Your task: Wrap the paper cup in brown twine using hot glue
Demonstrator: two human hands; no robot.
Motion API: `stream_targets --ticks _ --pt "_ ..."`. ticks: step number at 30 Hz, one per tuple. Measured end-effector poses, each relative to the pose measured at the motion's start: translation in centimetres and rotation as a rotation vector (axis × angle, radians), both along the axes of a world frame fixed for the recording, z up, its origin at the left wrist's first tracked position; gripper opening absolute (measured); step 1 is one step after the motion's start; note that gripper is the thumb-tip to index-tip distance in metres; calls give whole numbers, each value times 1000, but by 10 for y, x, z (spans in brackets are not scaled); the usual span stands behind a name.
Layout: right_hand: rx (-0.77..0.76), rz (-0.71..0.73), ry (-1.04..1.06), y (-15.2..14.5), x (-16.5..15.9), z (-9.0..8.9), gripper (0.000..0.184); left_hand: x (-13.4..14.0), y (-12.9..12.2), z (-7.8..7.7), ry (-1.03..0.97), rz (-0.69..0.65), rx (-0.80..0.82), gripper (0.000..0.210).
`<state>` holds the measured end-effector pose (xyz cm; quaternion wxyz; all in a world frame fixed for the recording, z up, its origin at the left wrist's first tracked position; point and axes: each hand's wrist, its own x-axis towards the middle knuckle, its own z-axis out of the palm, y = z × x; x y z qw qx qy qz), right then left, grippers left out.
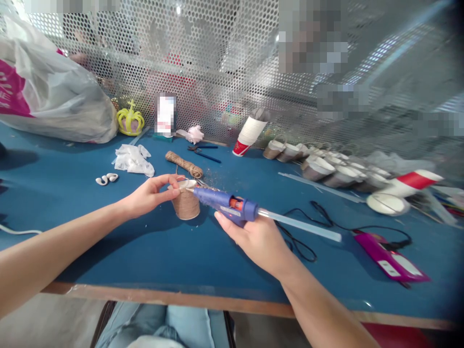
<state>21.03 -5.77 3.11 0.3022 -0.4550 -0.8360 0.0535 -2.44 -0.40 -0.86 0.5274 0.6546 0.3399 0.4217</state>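
My right hand (259,241) is wrapped round the grip of a blue glue gun (235,205), with a long clear glue stick (304,225) poking out of its back. The nozzle points left, at the upper rim of a paper cup wound with brown twine (186,205). Thumb and fingers of my left hand (154,193) pinch that cup at its rim. Just behind the cup lies a bundle of jute twine (184,164), a strand running down from it toward the cup. Whether the nozzle touches the rim I cannot tell.
Pliers (205,152), a stack of paper cups (250,135) and a yellow crown-shaped ornament (130,121) stand or lie toward the mesh screen. Several twine-wrapped cups (319,169) are grouped at right, near a purple power strip (391,256) and black cable (304,251). A plastic bag (72,96) fills the far left.
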Motion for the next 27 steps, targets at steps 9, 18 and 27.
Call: stream_targets --ticks 9,18,27 --pt "-66 -83 -51 2 4 1 28 2 -2 4 -43 7 -52 25" --pt "-100 -70 -25 1 2 2 27 1 -1 4 -25 1 -24 24" --pt "-168 -95 42 4 4 5 30 1 -1 3 -34 -27 -24 21"
